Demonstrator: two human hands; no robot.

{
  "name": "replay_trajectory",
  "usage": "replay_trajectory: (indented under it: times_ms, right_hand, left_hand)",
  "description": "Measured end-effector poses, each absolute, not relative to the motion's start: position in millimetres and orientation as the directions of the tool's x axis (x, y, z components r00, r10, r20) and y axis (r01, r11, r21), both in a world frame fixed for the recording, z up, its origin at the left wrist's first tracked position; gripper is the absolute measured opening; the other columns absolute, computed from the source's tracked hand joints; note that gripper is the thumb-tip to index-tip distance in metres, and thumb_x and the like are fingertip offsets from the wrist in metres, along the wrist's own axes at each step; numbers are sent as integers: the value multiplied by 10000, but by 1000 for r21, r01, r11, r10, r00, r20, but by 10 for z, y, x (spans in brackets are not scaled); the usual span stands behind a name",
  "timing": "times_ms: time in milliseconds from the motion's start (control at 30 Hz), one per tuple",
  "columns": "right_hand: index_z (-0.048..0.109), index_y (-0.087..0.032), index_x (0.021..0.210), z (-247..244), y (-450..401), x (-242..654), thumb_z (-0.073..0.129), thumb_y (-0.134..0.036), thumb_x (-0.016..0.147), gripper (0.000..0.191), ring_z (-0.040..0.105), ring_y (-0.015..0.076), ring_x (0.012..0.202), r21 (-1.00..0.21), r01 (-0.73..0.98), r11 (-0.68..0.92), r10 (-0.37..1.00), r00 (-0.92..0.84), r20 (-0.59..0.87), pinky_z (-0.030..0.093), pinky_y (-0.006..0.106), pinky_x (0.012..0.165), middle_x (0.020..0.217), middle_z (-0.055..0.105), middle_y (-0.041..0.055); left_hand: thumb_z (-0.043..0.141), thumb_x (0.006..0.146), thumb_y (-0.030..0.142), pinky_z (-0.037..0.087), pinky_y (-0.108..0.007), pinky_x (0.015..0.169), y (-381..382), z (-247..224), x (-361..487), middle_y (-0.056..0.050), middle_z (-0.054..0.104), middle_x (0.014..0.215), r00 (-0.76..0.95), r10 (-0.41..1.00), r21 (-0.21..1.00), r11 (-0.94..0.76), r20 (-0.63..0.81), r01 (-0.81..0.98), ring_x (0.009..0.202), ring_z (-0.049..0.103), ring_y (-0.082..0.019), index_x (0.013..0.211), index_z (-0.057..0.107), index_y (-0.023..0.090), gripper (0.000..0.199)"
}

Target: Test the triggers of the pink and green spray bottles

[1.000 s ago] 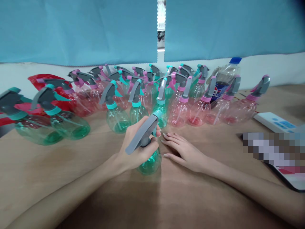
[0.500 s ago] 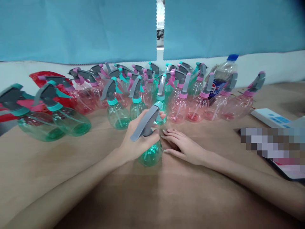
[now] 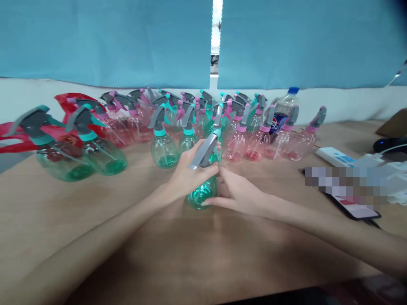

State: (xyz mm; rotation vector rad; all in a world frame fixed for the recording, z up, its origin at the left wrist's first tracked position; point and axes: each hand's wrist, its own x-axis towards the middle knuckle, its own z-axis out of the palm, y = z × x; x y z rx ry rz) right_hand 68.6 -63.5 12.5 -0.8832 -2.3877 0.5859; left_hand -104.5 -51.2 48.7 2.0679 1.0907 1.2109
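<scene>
A green clear spray bottle (image 3: 201, 194) with a grey trigger head and a turquoise collar is in front of me, above or on the wooden table. My left hand (image 3: 186, 171) is closed around its neck below the spray head. My right hand (image 3: 240, 188) grips the bottle's body from the right, thumb low on the near side; its other fingers are partly hidden behind the bottle. Just beyond stand more green spray bottles (image 3: 165, 153) and, to their right, pink spray bottles (image 3: 234, 148).
Two green bottles (image 3: 104, 156) stand at the left before a red plastic bag (image 3: 65, 106). A large soda bottle (image 3: 281, 112) rises behind the pink ones. At the right lie a white power strip (image 3: 333, 156), a phone (image 3: 362, 211) and white plugs. Blue sheeting (image 3: 111, 42) covers the back.
My right hand has moved from resting on the table to the side of the bottle and closed on it. The left hand keeps its hold. The whole view has shifted slightly.
</scene>
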Motion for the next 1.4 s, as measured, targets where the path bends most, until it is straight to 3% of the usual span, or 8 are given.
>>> replay_trajectory:
  times_ms: [367,567,700,800,867,1000,1167,1400]
  right_hand:
    - [503,-159,1164,385,-839,-96,652,-580,804,573,625,317,1060,-481,494,724,679,-633,371,542,470,843,1126,642,146]
    - [526,-165,1144,362,-843,-677,556,-623,850,546,597,319,1057,-355,498,791,611,-640,466,524,477,847,1064,626,138]
    - [533,-173,1141,392,-740,-983,607,-553,840,490,565,301,1073,-317,481,817,575,-647,501,500,473,893,1105,608,123]
    - [529,-173,1167,420,-572,-1144,618,-506,836,478,547,312,1085,-306,525,794,605,-629,488,499,479,877,1115,605,126]
    - [521,-158,1196,436,-440,-1221,604,-503,844,500,532,327,1119,-299,559,773,629,-618,471,495,481,875,1120,608,140]
    - [526,-137,1206,497,-213,-1315,581,-542,853,540,574,340,1093,-302,632,714,696,-596,400,493,472,870,1154,613,163]
    - [508,-125,1239,601,-59,-1396,614,-557,826,607,599,364,1070,-307,660,685,728,-602,328,499,491,848,1201,606,187]
    - [555,-79,1192,631,21,-1510,633,-497,819,566,614,363,1047,-335,697,635,771,-544,330,505,485,829,1145,629,206]
  left_hand:
    - [648,836,396,531,-326,790,-865,587,-1711,-53,668,1109,119,872,697,-454,474,555,891,668,-192,1147,573,219,366]
    - [656,820,486,539,-341,752,-1018,652,-2232,-35,688,930,35,894,674,-362,447,644,864,669,-219,1191,551,222,467]
    - [679,797,467,537,-381,874,-1087,676,-2591,-65,637,1188,9,888,645,-341,460,684,1061,634,-253,1331,431,249,628]
    - [642,825,464,517,-430,941,-1113,573,-2855,-85,563,1327,-68,877,689,-323,475,648,1217,550,-285,1306,448,258,558]
    - [638,830,467,522,-455,923,-1123,467,-2992,-98,601,1251,-144,875,732,-285,462,619,1140,596,-282,1229,506,231,482]
    - [591,870,478,560,-380,797,-1133,293,-3121,-91,638,1133,-225,897,790,-189,381,583,1015,640,-244,1158,530,198,406]
    - [421,962,459,547,-348,778,-1124,262,-3111,-52,689,998,-215,892,772,-199,398,603,953,648,-218,1184,526,224,340]
    - [358,977,511,526,-359,780,-1131,268,-3055,-60,676,993,-185,910,770,-190,371,608,905,625,-209,1147,543,208,394]
